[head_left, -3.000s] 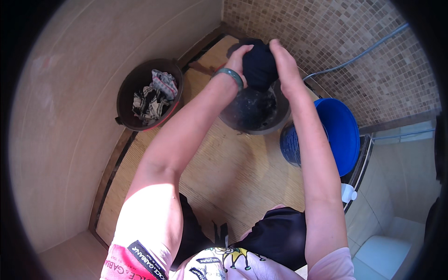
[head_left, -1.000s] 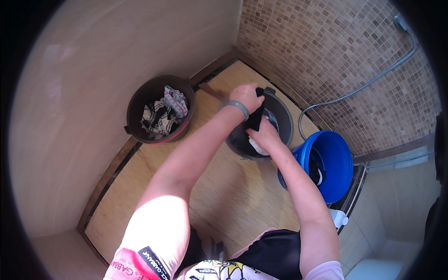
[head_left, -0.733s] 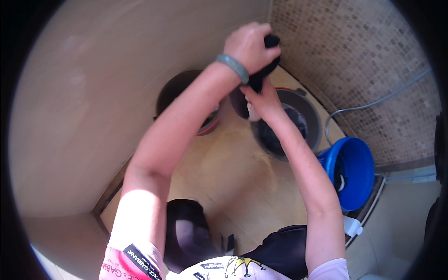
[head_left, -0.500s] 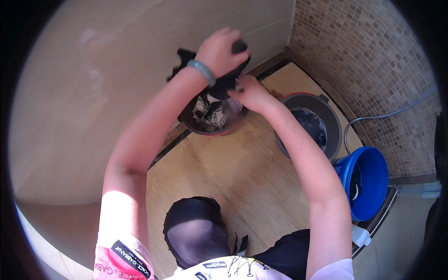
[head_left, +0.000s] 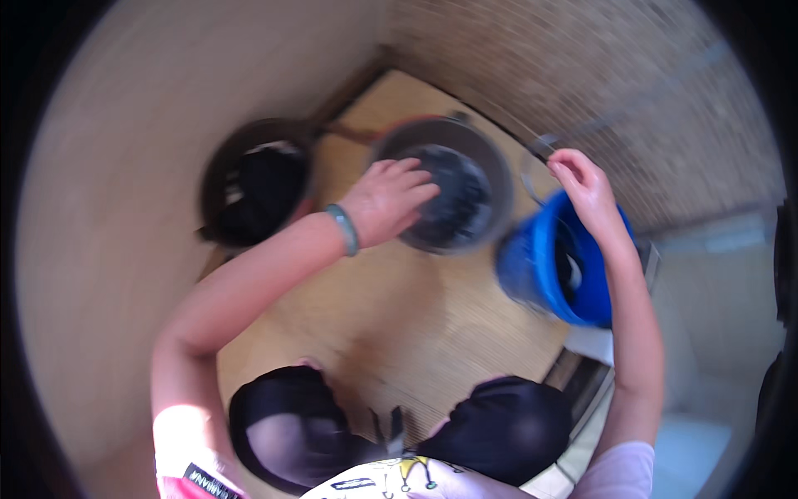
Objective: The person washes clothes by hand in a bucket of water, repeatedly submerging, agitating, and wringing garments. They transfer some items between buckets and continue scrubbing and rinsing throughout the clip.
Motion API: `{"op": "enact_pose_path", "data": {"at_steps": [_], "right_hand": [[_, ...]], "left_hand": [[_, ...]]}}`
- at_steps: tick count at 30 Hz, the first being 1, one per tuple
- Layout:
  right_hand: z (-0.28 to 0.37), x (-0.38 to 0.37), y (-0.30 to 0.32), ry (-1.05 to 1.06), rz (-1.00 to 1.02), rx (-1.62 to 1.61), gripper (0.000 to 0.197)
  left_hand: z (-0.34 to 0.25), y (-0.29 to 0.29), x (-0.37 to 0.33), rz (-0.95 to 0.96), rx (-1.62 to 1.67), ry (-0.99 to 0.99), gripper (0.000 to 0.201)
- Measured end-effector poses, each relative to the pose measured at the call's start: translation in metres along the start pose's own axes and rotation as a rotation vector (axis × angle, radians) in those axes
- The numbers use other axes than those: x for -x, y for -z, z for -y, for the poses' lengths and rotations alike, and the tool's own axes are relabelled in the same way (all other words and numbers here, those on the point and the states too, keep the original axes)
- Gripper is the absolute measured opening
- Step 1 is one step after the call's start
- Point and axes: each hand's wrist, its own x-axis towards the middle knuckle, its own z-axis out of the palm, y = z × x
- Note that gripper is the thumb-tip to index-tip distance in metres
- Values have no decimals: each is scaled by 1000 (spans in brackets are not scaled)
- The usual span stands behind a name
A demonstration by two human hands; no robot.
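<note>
My left hand (head_left: 389,200), with a pale green bangle (head_left: 342,230) on its wrist, is held over the near left side of a grey basin (head_left: 499,195). Its fingers are apart and nothing is in it. Dark wet cloth (head_left: 453,200) lies in sudsy water in that basin. Above the far rim of a blue bucket (head_left: 544,266), my right hand (head_left: 584,187) has its fingers bent together toward the thumb, with nothing seen in them. Another dark basin (head_left: 218,179), on the left, holds black cloth (head_left: 270,187) with a lighter piece beneath.
The vessels stand on a ribbed tan floor (head_left: 374,291) in a corner between a smooth wall (head_left: 166,108) and a mosaic wall (head_left: 532,58). A thin hose (head_left: 528,170) passes behind the bucket. My black-clad knees (head_left: 291,432) are close in front.
The black cloth both hands held over the left basin now lies in it. My hands have parted and moved right, and the view has turned right.
</note>
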Motion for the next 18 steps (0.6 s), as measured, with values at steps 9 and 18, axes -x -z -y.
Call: {"op": "enact_pose_path", "data": {"at_steps": [9, 18], "right_hand": [[-173, 83, 36, -497, 359, 474, 96], [-153, 63, -51, -522, 610, 787, 99]], "left_hand": [[-104, -83, -113, 142, 104, -297, 57], [-113, -97, -106, 106, 193, -194, 52]]}}
